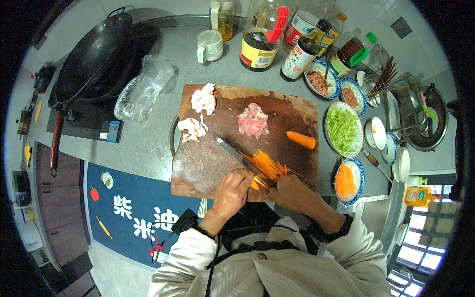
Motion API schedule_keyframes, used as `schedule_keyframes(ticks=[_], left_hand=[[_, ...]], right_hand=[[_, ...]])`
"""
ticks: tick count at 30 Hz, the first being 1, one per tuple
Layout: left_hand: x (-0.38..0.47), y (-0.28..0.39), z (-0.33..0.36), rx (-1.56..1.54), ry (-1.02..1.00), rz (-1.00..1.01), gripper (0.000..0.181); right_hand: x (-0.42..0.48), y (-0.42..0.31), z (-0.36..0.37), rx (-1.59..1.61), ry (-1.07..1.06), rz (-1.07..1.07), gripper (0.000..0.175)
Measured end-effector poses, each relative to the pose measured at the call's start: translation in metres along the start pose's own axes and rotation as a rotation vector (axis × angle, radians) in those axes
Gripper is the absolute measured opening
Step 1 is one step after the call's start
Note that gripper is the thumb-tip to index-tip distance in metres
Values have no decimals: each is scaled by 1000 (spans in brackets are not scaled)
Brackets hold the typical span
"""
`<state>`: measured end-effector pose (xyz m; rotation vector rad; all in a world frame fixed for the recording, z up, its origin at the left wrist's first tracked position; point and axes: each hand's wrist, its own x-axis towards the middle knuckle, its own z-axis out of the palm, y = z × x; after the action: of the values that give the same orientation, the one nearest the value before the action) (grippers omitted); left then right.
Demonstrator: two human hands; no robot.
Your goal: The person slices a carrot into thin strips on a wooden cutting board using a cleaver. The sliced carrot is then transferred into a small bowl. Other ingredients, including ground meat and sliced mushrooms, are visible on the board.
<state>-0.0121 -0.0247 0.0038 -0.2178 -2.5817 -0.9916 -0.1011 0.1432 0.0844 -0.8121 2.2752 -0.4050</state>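
Note:
On the wooden cutting board [207, 167], my right hand [291, 189] grips the handle end of a kitchen knife [235, 153], whose blade points to the upper left. My left hand [233, 189] presses carrot pieces [258, 182] against the near side of the blade, fingers bent. A heap of carrot shreds [269, 164] lies along the blade's far side. A carrot piece [301, 140] rests near the board's right edge. Sliced raw meat [253, 120] sits at the upper middle, and two pale pieces of raw meat or fat [203, 99] lie at the upper left.
At right stand a bowl of green shreds [343, 130], a bowl of carrot shreds [347, 183] and bowls of minced meat [321, 82]. Sauce bottles [302, 55] and a large jar [259, 52] line the back. A plastic bag [143, 92] and a wok [92, 63] are at left.

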Motion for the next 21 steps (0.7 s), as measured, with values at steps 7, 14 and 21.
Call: schedule_keyframes(ticks=[7, 14, 21], left_hand=[[0, -2, -1, -10, 25, 3, 25], [1, -3, -4, -35, 12, 26, 29], [-1, -2, -4, -42, -2, 12, 25]], right_hand=[[2, -7, -12, -89, -83, -42, 31], [-2, -11, -3, -275, -79, -177, 26], [14, -3, 17, -230, -23, -257, 24]])
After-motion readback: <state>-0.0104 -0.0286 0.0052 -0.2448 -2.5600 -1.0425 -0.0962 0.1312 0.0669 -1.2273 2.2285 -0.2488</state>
